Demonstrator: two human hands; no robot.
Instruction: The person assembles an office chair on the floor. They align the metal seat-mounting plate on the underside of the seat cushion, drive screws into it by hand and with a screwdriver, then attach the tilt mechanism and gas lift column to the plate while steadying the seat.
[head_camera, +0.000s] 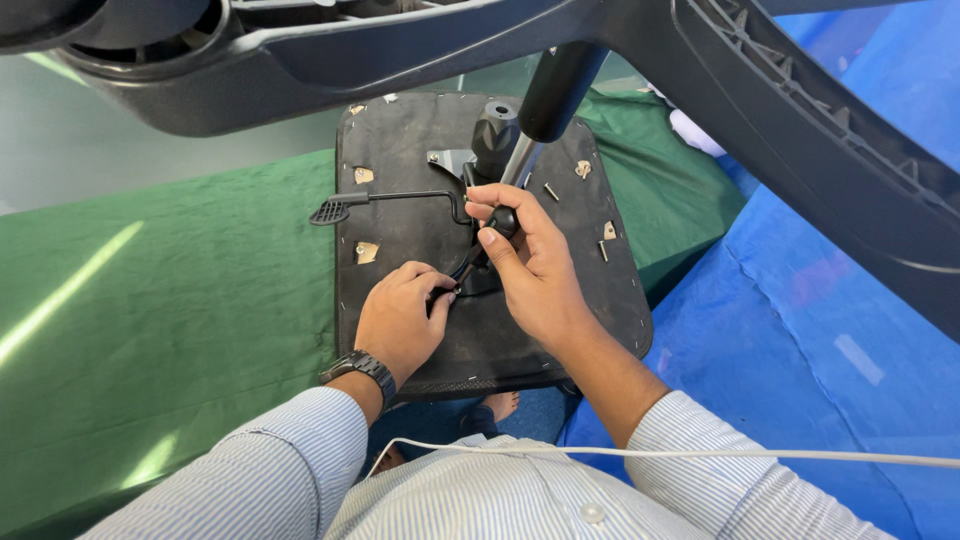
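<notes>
An upturned black chair seat (400, 215) lies in front of me, its underside facing up. My right hand (535, 265) grips the black handle of a screwdriver (500, 222) that angles down toward the metal mechanism plate at the seat's middle. My left hand (400, 315) rests on the seat with its fingertips pinched at the tool's tip; what they pinch is hidden. A thin black adjustment lever with a paddle end (332, 211) sticks out to the left. The gas cylinder (548, 95) rises from the mechanism toward the chair base overhead.
The black star base (800, 130) of the chair looms across the top and right. A green cloth (170, 300) covers the left side, a blue sheet (800, 330) the right. Loose screws (552, 190) lie on the seat. A white cable (700, 455) crosses my shirt.
</notes>
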